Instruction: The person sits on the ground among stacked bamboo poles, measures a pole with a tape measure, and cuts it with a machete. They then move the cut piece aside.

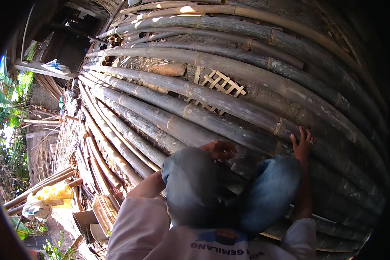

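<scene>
Long, thick bamboo poles [160,86] lie side by side over the ground, and they spread like a fan toward the person. Two knees in blue denim [271,188] are bent above them. The left hand [220,150] is beyond the left knee, its fingers loosely curved near a pole; the right hand [303,141] has its fingers spread at another pole – whether it presses there, I cannot tell. Between poles lies a pale slatted lattice [219,81]; at lower left, a yellow plastic bag [60,193].
</scene>
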The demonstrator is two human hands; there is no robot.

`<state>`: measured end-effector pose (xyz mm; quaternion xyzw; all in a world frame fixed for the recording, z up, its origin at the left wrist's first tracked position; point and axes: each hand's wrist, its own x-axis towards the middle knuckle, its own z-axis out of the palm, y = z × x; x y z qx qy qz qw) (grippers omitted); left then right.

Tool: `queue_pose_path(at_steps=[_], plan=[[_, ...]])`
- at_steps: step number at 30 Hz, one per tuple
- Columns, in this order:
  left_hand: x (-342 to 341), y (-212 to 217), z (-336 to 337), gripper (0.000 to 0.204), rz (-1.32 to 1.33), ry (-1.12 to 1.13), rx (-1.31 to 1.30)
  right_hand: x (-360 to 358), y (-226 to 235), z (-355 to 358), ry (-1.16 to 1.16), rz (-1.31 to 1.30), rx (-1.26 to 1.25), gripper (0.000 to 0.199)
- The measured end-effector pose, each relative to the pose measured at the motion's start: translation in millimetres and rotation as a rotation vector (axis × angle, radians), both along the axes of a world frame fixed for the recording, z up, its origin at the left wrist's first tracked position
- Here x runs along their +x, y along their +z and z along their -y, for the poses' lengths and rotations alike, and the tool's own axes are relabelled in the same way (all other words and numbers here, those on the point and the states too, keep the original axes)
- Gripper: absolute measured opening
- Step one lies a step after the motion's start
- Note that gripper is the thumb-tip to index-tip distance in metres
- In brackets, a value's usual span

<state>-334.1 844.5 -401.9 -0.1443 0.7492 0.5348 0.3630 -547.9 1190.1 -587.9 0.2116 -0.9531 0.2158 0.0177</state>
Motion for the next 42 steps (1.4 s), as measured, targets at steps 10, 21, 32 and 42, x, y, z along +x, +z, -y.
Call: queue_pose_path(at_steps=[10,21,32,42], plan=[[5.8,-25.3,107.8,0.032,-0.46,0.363,-0.192,-50.5,49.9,32.1,0.127,0.451,0.306,0.063],[-8.6,-179.8,388.6,0.063,-0.5,0.552,-1.28,-23.7,140.5,366.5,0.75,0.59,0.303,0.061],[-35.7,-188.2,438.8,0.081,-0.136,0.337,-1.253,52.2,5.8,501.3,0.382,0.054,0.383,0.101],[-59.5,-206.9,469.6,0.096,0.208,0.124,-1.296,-35.9,12.5,518.1,0.618,0.027,0.145,0.081]])
